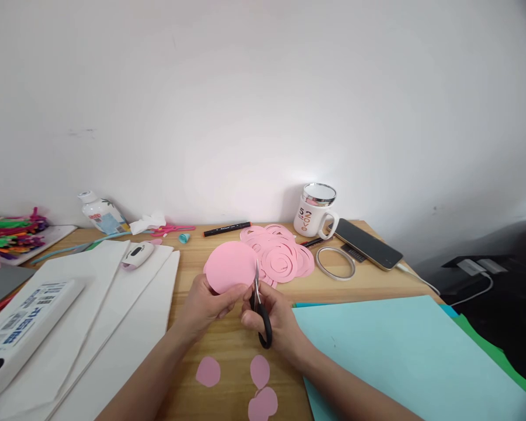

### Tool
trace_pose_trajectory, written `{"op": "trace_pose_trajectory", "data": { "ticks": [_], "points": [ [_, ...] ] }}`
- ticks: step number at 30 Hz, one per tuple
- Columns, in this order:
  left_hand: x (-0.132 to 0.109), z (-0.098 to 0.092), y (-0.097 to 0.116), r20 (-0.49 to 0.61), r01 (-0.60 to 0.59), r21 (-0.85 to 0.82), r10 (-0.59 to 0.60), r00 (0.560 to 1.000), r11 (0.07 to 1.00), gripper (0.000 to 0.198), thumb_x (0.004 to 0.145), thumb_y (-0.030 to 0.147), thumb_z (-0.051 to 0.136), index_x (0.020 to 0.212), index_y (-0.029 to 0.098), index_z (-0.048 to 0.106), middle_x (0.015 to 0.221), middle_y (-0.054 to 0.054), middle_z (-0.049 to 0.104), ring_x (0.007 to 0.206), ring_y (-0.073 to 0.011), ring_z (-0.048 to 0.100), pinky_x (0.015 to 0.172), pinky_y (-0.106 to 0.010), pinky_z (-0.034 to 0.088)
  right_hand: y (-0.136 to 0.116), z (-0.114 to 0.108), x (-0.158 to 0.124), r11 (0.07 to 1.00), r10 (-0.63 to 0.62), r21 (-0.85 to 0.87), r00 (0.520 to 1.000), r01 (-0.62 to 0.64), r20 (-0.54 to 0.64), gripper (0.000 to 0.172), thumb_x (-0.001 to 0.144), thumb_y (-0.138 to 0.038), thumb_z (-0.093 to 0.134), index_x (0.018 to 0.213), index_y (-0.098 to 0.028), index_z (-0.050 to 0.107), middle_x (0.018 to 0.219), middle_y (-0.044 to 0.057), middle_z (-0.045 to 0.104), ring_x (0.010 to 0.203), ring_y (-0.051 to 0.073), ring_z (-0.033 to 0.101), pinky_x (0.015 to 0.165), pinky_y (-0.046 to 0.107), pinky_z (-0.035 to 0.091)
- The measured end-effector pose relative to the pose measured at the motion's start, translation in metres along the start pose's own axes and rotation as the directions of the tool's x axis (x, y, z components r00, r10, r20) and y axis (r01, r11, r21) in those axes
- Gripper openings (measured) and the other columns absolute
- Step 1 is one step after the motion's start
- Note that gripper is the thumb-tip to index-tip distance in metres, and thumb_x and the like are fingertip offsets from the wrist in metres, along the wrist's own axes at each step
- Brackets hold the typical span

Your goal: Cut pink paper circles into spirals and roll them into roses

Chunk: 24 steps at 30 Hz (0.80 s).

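My left hand (213, 302) pinches the lower edge of a round pink paper disc (231, 266) between thumb and fingers. In my right hand (274, 316) is a pair of scissors (265, 327) with black handles, its blades pointing up at the disc's right edge. Whether the blades touch the paper I cannot tell. Just behind lies a heap of pink paper spirals and rings (280, 260). Small petal-like pink paper pieces (208, 372) lie on the wooden table (228, 351) below my hands.
A white mug (311, 216), a ring-shaped band (319, 266) and a phone (368, 242) on a cable stand or lie at the right rear. Light blue paper sheets (377, 339) cover the right front. White sheets (149, 304) fill the left. Behind are a black marker (227, 229) and a bottle (103, 211).
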State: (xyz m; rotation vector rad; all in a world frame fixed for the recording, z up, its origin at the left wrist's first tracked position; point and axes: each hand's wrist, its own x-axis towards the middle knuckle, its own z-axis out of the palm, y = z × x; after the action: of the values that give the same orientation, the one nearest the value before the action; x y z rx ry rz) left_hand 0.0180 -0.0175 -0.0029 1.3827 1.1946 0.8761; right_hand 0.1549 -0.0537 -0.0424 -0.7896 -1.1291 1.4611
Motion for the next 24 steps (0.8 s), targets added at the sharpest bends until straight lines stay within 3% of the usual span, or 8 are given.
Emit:
{"op": "trace_pose_trajectory", "data": {
  "ticks": [8, 15, 21, 24],
  "points": [
    [0.0034, -0.0043, -0.008, 0.039, -0.038, -0.014, 0.038, 0.999, 0.999, 0.039, 0.07, 0.036, 0.065, 0.045, 0.015, 0.044, 0.037, 0.007, 0.035, 0.036, -0.0036, 0.028, 0.036, -0.019, 0.019, 0.0024, 0.0008, 0.0006, 0.997, 0.07, 0.027, 0.997, -0.069, -0.044, 0.025, 0.065, -0.029, 0.068, 0.072, -0.02, 0.046, 0.047, -0.01, 0.045, 0.04, 0.006, 0.039, 0.042, 0.019, 0.031],
    [0.0047, -0.0022, -0.0091, 0.15, 0.024, -0.137, -0.003, 0.989, 0.99, 0.042, 0.076, 0.044, 0.059, 0.048, 0.013, 0.052, 0.039, 0.002, 0.047, 0.029, -0.0053, 0.037, 0.032, -0.019, 0.023, 0.0021, 0.0027, 0.0007, 0.997, 0.068, 0.04, 0.997, -0.066, -0.047, 0.023, 0.065, -0.028, 0.066, 0.068, -0.02, 0.045, 0.046, -0.009, 0.047, 0.037, 0.006, 0.039, 0.039, 0.018, 0.03],
    [0.0042, -0.0014, -0.0084, 0.046, 0.015, -0.101, -0.01, 0.999, 0.995, 0.04, 0.071, 0.038, 0.065, 0.045, 0.014, 0.046, 0.037, 0.005, 0.04, 0.033, -0.0032, 0.03, 0.035, -0.019, 0.02, 0.0051, 0.0024, -0.0013, 0.997, 0.083, 0.002, 0.995, -0.083, -0.047, 0.026, 0.067, -0.03, 0.069, 0.069, -0.02, 0.045, 0.046, -0.009, 0.046, 0.04, 0.006, 0.037, 0.041, 0.019, 0.029],
    [0.0028, -0.0019, -0.008, 0.061, 0.01, -0.049, -0.007, 0.998, 0.999, 0.039, 0.069, 0.037, 0.065, 0.044, 0.015, 0.045, 0.035, 0.007, 0.036, 0.035, -0.0034, 0.027, 0.037, -0.02, 0.02, 0.0015, 0.0006, -0.0003, 0.999, 0.031, -0.017, 0.999, -0.032, -0.042, 0.033, 0.064, -0.036, 0.073, 0.072, -0.019, 0.046, 0.054, -0.007, 0.045, 0.047, 0.007, 0.037, 0.044, 0.019, 0.03]
  ]
}}
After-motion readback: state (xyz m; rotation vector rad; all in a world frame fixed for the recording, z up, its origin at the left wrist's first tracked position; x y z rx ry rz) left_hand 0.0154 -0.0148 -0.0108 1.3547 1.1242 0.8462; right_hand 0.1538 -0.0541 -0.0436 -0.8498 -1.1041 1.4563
